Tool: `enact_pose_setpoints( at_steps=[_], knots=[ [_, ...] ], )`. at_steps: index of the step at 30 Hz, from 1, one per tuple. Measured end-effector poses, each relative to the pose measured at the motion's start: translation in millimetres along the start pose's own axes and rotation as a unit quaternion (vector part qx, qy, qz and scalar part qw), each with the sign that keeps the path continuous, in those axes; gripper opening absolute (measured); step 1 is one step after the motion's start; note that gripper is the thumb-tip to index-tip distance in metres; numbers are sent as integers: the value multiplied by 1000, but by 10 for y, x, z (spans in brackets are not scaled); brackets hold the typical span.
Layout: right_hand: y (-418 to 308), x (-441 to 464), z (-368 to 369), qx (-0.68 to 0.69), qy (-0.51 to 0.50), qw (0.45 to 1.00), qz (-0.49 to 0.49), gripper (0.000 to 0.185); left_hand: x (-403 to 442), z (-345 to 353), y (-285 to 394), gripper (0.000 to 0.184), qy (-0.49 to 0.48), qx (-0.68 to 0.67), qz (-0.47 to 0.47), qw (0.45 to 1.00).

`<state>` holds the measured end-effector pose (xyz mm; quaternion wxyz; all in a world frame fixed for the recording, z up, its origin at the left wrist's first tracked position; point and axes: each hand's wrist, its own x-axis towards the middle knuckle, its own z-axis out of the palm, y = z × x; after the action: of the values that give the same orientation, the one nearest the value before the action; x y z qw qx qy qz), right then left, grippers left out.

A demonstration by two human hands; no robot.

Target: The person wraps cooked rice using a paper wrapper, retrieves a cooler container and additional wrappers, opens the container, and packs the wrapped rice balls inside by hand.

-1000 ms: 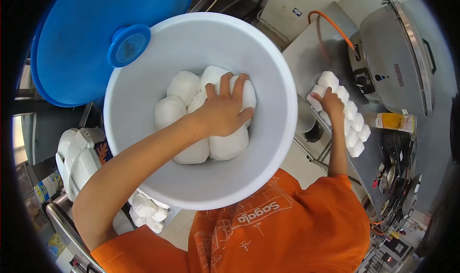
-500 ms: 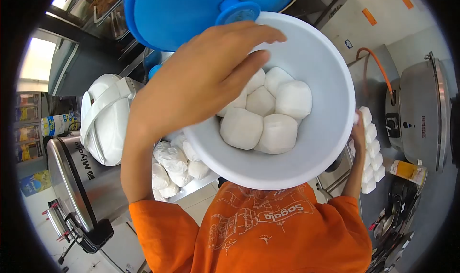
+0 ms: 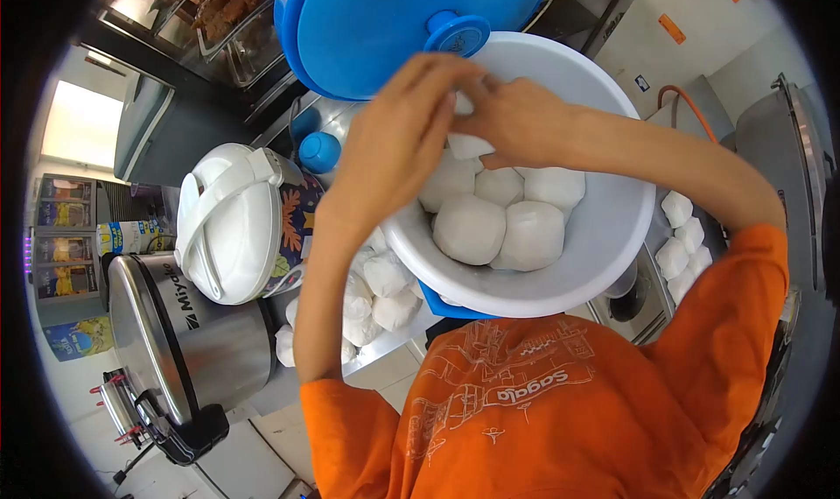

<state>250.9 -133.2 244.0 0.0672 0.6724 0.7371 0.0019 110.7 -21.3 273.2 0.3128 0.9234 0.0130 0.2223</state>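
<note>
My left hand (image 3: 398,118) and my right hand (image 3: 525,124) meet over the upper left part of a large white tub (image 3: 626,263). Fingers of both hands close around a white rounded bundle (image 3: 469,146), largely hidden by them. Below the hands, several similar white bundles (image 3: 470,229) lie together inside the tub. A blue lid (image 3: 367,35) with a round knob stands tilted behind the tub's rim, close to my left fingers.
On the left are wrapped white bundles (image 3: 385,273) on a metal surface, a white-lidded container (image 3: 229,223), a steel Miyako appliance (image 3: 206,324) and a blue cup (image 3: 319,152). More white bundles (image 3: 672,258) sit on the right counter, near a large metal appliance (image 3: 774,171).
My right hand has come from the bundles on the right counter to the tub and met my left hand there. The tub and lid appear shifted as the view moved.
</note>
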Motion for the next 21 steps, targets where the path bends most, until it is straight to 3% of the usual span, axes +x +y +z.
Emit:
enact_pose_setpoints(
  at_steps=[3, 9, 15, 17, 19, 21],
  knots=[
    [-43, 72, 284, -184, -32, 981, -47, 56, -82, 46, -42, 23, -27, 62, 25, 997],
    [95, -51, 450, -289, -29, 950, -113, 57, -92, 80, -91, 22, -32, 105, 57, 992],
    [230, 19, 120, 36, -193, 981, 11, 52, -91, 34, -41, 23, -63, 106, 36, 992],
    [292, -204, 26, 106, -35, 994, 14, 46, -80, 26, -21, 23, -65, 95, 33, 993],
    [242, -590, -509, 346, 60, 933, 82, 42, -51, 25, 22, 22, -72, 92, 18, 993],
    [436, -1118, -558, 441, 227, 854, 160, 41, -20, 66, 46, 19, -37, 48, 20, 998]
  ],
)
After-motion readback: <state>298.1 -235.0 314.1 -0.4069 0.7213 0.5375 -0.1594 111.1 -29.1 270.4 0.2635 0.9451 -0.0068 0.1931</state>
